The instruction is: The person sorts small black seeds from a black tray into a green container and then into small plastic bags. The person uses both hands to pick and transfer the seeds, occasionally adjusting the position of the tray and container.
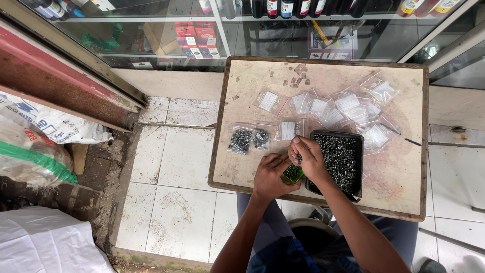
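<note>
Looking straight down from the head camera, I have both hands together at the near edge of the small wooden table (323, 91). My left hand (271, 176) is curled around a small green container (292, 173), fingers closed on it, holding it just beside the black tray (359, 167). My right hand (306, 157) sits right above the container, fingertips pinched together on something tiny; I cannot tell what, though it looks like one of the dark screws. The tray, touching my right wrist, is heaped with small dark screws (341, 156). To the left of my hands, two clear bags filled with screws (248, 140) lie side by side on the tabletop. Further back, a scatter of empty clear plastic bags (348, 108) with white labels spreads across the table's far right half. Beyond the table stands a glass display cabinet (252, 30); white floor tiles (177, 167) lie to the left.
</note>
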